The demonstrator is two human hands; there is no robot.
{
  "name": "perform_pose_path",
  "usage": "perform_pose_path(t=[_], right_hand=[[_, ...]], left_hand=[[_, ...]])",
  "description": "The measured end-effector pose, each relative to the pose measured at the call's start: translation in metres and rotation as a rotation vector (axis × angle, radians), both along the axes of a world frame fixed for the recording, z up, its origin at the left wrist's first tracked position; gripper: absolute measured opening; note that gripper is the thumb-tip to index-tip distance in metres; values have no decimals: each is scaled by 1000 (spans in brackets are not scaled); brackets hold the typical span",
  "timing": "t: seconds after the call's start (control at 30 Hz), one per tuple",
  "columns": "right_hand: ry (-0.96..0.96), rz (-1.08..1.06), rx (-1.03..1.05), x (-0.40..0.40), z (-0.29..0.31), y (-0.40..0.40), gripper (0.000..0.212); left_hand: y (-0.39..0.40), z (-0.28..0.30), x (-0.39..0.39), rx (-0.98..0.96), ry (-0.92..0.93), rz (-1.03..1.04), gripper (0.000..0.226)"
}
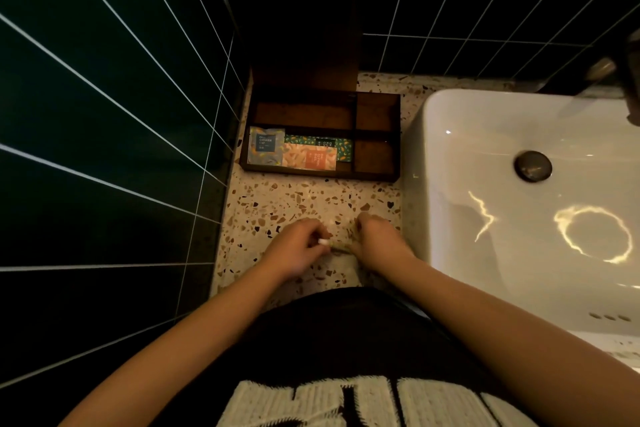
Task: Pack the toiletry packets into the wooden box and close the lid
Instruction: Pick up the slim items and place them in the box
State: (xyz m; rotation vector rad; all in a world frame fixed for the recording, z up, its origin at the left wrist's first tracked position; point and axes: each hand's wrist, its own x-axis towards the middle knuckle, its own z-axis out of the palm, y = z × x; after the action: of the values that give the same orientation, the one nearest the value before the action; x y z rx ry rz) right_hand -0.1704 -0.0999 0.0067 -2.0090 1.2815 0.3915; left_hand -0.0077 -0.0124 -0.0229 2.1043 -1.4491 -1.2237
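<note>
The dark wooden box (377,100) stands on the terrazzo counter against the back wall, its lid (304,55) raised upright. Its front left compartment holds a pale shower cap packet (266,150), an orange packet (309,157) and a green packet (341,148) partly under it. The other compartments look bare. Near the counter's front edge my left hand (298,248) and my right hand (375,239) are close together, both pinching a thin pale packet (341,250) that lies between them, mostly hidden by the fingers.
A white basin (519,204) with a dark drain fills the right side, right next to the box and my right hand. Dark green tiled walls close off the left and back. The terrazzo counter (311,198) is a narrow strip between wall and basin.
</note>
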Motion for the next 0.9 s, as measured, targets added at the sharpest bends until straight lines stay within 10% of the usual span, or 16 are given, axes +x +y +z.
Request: perform_pose_path(t=[0.33, 0.9], right_hand=[[-370, -358, 8, 23, 40, -55, 24], [-341, -393, -101, 72, 39, -154, 12]], left_hand=[[-43, 33, 14, -66, 436, 553, 12], [-168, 32, 30, 11, 247, 624, 23]])
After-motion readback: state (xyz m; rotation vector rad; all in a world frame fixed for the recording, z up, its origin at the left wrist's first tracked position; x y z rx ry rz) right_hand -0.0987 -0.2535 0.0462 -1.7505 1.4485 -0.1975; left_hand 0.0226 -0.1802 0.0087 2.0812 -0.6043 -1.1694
